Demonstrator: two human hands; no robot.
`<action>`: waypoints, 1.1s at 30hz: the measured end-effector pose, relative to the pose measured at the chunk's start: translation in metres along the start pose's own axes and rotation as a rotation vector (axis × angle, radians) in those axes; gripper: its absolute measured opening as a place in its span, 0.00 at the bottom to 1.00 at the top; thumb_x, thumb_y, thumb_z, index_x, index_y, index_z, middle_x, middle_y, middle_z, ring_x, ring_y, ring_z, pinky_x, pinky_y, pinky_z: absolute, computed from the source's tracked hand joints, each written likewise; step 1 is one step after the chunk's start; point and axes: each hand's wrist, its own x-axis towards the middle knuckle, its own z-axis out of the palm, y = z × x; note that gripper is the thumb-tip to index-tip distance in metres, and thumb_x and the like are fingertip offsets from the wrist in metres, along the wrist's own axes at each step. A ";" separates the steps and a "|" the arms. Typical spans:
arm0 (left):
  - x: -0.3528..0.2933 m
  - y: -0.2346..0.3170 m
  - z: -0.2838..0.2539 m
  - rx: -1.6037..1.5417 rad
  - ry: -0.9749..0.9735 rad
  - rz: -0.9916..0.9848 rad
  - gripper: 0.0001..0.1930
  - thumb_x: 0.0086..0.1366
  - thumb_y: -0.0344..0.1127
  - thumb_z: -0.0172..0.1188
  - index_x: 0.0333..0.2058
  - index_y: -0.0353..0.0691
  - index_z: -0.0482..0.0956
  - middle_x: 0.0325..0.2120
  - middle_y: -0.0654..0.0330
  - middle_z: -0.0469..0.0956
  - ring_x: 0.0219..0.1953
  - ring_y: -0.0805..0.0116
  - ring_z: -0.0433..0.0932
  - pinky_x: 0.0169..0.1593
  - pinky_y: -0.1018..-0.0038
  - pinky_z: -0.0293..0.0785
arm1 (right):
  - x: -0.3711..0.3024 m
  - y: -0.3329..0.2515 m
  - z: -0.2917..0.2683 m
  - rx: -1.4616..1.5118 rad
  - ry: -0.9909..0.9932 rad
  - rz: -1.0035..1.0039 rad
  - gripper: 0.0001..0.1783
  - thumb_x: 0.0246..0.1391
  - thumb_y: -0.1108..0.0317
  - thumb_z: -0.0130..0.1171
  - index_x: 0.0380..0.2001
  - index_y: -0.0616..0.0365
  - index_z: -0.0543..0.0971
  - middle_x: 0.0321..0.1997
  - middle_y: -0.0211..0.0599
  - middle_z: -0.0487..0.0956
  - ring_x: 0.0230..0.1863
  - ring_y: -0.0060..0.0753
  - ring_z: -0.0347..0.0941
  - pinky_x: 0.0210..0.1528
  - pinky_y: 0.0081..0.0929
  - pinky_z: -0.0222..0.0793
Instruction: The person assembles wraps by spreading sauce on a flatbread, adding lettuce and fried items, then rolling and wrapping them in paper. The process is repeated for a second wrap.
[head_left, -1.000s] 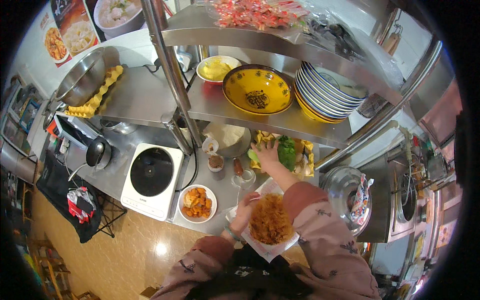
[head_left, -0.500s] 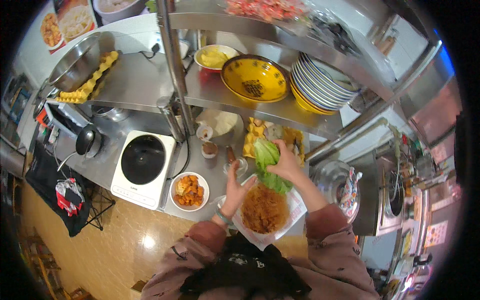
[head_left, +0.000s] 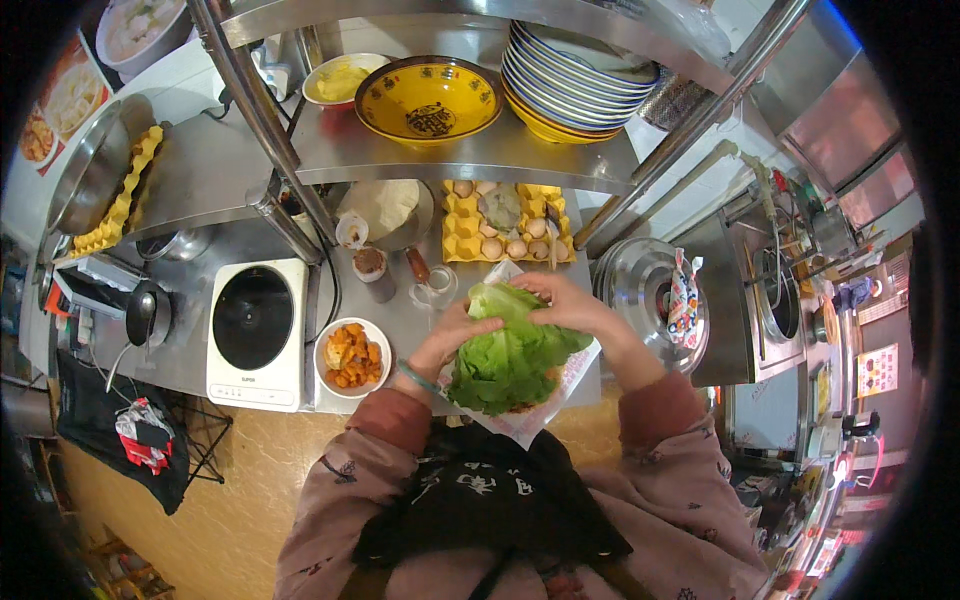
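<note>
A large green lettuce leaf (head_left: pixel 512 360) lies spread over a browned flatbread, hiding nearly all of it. Beneath them is a printed white paper sheet (head_left: pixel 520 432) on the steel counter. My left hand (head_left: pixel 452 335) grips the leaf's left edge, thumb on top. At its far right edge, my right hand (head_left: pixel 568 302) has its fingers curled over the leaf. To the left stands a white bowl of orange-coated chunks (head_left: pixel 352 362). Just beyond my left hand are a clear glass jar (head_left: pixel 436 288) and a brown-handled tool (head_left: pixel 417 265).
A white induction cooker (head_left: pixel 254 395) sits farther left. Behind my hands is a yellow egg tray (head_left: pixel 462 240) with eggs and shells. A shelf (head_left: pixel 400 165) above holds a yellow bowl (head_left: pixel 428 100) and stacked plates (head_left: pixel 580 85). Right of me is a round metal lid (head_left: pixel 630 290).
The lettuce leaf has come down from a raised, upright position to lie across the flatbread. My left hand has closed on its edge. The view has shifted.
</note>
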 end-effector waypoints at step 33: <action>-0.052 0.038 -0.040 0.007 0.108 -0.080 0.25 0.49 0.30 0.66 0.47 0.32 0.68 0.38 0.57 0.75 0.39 0.68 0.76 0.42 0.73 0.72 | -0.057 0.064 -0.017 0.552 0.259 0.310 0.20 0.52 0.64 0.49 0.49 0.54 0.71 0.46 0.30 0.71 0.41 0.25 0.69 0.44 0.23 0.65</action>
